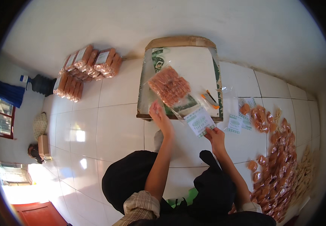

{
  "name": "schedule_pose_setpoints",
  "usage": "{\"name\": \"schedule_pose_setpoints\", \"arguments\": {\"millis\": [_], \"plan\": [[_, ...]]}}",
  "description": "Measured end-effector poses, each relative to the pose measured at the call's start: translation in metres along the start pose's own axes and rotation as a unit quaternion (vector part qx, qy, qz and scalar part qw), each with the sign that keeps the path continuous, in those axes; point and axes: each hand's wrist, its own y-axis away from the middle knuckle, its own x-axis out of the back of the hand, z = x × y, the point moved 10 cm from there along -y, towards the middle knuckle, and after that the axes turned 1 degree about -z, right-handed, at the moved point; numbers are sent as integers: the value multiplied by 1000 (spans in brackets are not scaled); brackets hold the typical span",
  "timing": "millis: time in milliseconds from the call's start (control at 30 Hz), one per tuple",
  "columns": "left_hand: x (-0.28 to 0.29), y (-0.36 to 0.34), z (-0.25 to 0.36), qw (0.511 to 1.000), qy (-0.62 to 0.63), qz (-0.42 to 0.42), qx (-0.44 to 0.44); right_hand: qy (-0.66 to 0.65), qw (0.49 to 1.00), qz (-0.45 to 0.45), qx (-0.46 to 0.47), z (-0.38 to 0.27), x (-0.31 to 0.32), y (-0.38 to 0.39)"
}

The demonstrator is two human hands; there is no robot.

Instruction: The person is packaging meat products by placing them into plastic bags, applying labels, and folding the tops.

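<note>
Head view | my left hand (pixel 159 115) fingers pinch the near edge of a clear bag (pixel 169 87) of reddish-brown snack sticks, lying just beyond my fingertips on a low table (pixel 178 41) | long axis runs from near-right to far-left | my right hand (pixel 215 135) grips a white-green paper label (pixel 199 121), just left of my fingertips

stacked sealed snack packs (pixel 87 69) by wall | blue water jug (pixel 40 83) | loose fried snacks (pixel 278 165) on tiled floor (pixel 114 128) | spare labels (pixel 235 123)
</note>
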Motion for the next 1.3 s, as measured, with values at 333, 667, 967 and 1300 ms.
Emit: {"name": "schedule_pose_setpoints", "arguments": {"millis": [333, 667, 967, 1300], "plan": [[-34, -40, -26, 985, -111, -128, -28, -2, 999, -30, 40, -19, -62, -34], [-41, -42, -31, 981, -93, -164, -56, 1, 996, -64, 57, -39, -117, -56], [-40, -84, -4, 956, -230, -100, -149, 565, 664, -94, 480, -71, -124, 23], [-119, -117, -10, 755, -450, -370, -300, 628, 555, -173, 518, -62, -157, 8]]}}
